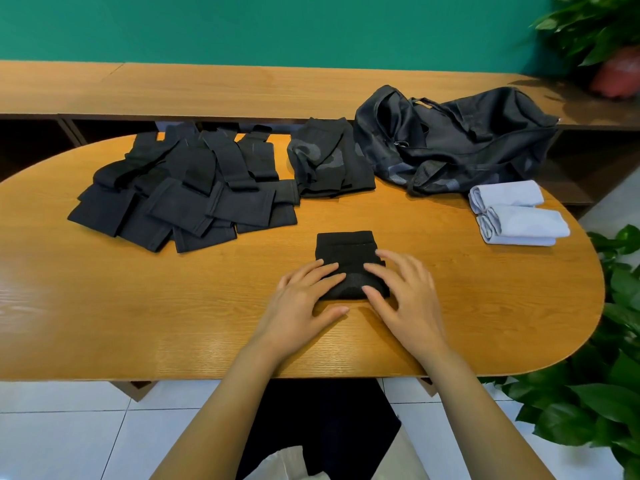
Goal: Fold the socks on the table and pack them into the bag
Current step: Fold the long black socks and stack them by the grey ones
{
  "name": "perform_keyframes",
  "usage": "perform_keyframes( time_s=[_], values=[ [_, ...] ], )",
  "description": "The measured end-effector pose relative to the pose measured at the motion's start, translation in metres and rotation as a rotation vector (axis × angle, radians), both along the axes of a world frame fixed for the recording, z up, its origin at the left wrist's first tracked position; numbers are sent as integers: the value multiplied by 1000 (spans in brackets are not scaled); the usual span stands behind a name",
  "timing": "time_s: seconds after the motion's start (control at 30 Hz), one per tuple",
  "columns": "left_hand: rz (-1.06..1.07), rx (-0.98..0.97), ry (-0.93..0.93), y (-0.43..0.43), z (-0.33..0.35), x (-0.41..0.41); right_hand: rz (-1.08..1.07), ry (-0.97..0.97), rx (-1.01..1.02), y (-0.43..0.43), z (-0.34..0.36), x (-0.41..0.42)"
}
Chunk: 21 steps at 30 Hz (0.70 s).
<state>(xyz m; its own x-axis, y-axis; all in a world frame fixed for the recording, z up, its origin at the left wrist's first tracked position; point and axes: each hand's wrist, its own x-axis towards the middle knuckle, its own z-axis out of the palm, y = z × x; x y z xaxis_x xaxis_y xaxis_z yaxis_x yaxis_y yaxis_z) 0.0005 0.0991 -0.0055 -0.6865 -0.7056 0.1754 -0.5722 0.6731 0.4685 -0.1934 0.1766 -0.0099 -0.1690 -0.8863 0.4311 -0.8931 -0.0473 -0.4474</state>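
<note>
Black sock (346, 252) lay folded at the table's (138, 306) centre. Left hand (304, 299) and right hand (405, 292) pressed its near half with straight fingers, gripping nothing. Bag (450, 140) sat at one o'clock, sock pile (187, 192) at ten.

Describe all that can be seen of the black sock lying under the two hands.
The black sock looks like dark knitted fabric, folded into a compact rectangle with layered edges at its far end. It lies flat on the wooden table, straight in front of the person. The left hand and the right hand press its near half with straight fingers.
</note>
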Motion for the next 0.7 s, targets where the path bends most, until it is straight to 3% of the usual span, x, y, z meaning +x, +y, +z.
perform_keyframes(
  time_s=[0.1,0.7],
  values=[
    [27,1,48,0,-2,2,74,108,75,-2,-4,0],
    [145,52,279,4,3,7,56,-115,64,-1,0,0]
  ],
)
